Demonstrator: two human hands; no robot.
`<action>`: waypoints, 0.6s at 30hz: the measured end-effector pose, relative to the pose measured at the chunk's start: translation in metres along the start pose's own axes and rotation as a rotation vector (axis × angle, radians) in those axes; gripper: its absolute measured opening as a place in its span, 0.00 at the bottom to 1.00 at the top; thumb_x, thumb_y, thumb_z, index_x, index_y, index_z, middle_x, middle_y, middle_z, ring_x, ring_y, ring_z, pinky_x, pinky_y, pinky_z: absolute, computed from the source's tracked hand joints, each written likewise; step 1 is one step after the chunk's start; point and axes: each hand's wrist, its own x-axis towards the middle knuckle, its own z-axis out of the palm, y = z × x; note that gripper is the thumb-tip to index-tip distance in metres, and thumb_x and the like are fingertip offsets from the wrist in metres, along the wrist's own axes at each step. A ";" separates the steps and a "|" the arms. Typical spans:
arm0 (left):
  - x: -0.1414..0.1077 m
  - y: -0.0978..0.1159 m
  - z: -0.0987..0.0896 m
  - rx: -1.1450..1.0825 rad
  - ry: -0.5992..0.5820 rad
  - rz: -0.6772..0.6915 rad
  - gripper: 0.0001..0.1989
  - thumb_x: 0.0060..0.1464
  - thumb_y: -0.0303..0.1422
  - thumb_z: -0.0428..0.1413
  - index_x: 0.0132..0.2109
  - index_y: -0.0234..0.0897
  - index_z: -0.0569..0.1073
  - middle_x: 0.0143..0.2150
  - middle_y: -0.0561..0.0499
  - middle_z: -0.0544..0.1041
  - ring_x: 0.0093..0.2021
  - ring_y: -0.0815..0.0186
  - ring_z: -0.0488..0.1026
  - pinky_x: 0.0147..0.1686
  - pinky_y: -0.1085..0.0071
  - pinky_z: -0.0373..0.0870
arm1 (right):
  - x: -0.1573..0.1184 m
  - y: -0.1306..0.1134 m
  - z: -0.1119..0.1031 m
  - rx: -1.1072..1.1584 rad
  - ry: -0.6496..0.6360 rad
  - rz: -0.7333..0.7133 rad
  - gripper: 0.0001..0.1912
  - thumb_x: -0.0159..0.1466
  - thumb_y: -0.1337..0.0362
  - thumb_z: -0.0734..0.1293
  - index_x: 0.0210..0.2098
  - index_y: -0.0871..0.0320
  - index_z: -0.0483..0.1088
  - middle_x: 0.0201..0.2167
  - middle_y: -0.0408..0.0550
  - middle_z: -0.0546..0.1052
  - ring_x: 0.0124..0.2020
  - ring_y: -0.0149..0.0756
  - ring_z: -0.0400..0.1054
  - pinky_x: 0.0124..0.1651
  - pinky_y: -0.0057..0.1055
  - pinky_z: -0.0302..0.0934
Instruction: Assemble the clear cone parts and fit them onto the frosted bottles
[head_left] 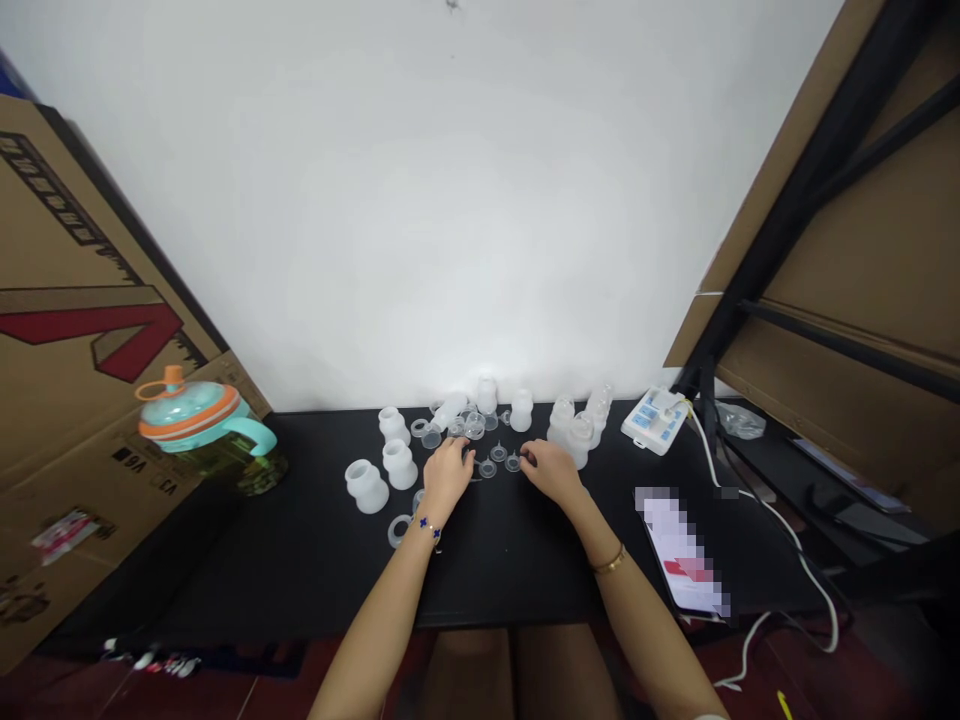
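My left hand [448, 472] rests over the middle of the black table, fingers curled beside small clear discs [487, 467]; whether it grips one is too small to tell. My right hand [551, 468] is to the right of the discs, its fingers bent close to a disc [513, 462]. Several white bottles [367, 487] stand left of my left hand, and a white ring [400, 531] lies near my left wrist. Clear domed parts [472, 424] are heaped behind the hands. Bottles with clear tops [580, 440] stand just behind my right hand, and a single white bottle [521, 411] is nearer the wall.
A large turquoise and orange jug [206, 430] stands at the left by a cardboard box [67, 350]. At the right are a white power strip [655, 420] with a cable [795, 535], a phone [682, 555] and a black metal frame [810, 180].
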 end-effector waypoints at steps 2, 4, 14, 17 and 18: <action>0.000 0.000 0.000 -0.015 0.003 0.000 0.13 0.64 0.34 0.54 0.52 0.37 0.76 0.51 0.42 0.79 0.48 0.57 0.77 0.43 0.67 0.70 | 0.001 0.003 -0.003 -0.025 -0.027 0.026 0.09 0.67 0.64 0.63 0.37 0.56 0.76 0.35 0.45 0.78 0.37 0.35 0.71 0.34 0.27 0.53; 0.000 0.001 -0.001 -0.032 0.015 -0.002 0.13 0.64 0.34 0.53 0.52 0.38 0.76 0.51 0.43 0.79 0.47 0.58 0.77 0.42 0.67 0.71 | 0.001 0.007 -0.008 -0.048 -0.022 0.052 0.12 0.68 0.62 0.63 0.32 0.56 0.75 0.32 0.46 0.78 0.35 0.35 0.71 0.33 0.28 0.51; -0.003 0.010 -0.007 -0.084 0.058 0.039 0.11 0.65 0.35 0.53 0.48 0.40 0.77 0.48 0.47 0.81 0.43 0.60 0.78 0.38 0.70 0.70 | -0.011 0.018 -0.037 -0.161 -0.227 0.266 0.13 0.68 0.63 0.61 0.35 0.58 0.78 0.40 0.56 0.80 0.43 0.45 0.75 0.39 0.33 0.60; -0.004 0.010 -0.008 -0.095 0.076 0.049 0.11 0.65 0.36 0.53 0.48 0.41 0.77 0.47 0.48 0.81 0.44 0.60 0.79 0.38 0.70 0.70 | -0.015 0.018 -0.035 -0.233 -0.280 0.302 0.12 0.66 0.66 0.63 0.42 0.62 0.77 0.44 0.63 0.79 0.46 0.50 0.75 0.42 0.38 0.62; -0.004 0.011 -0.009 -0.098 0.082 0.054 0.11 0.65 0.36 0.53 0.48 0.41 0.78 0.47 0.48 0.81 0.44 0.60 0.79 0.38 0.71 0.70 | -0.016 0.018 -0.034 -0.249 -0.297 0.309 0.11 0.65 0.66 0.64 0.42 0.63 0.77 0.44 0.63 0.79 0.46 0.51 0.76 0.42 0.38 0.63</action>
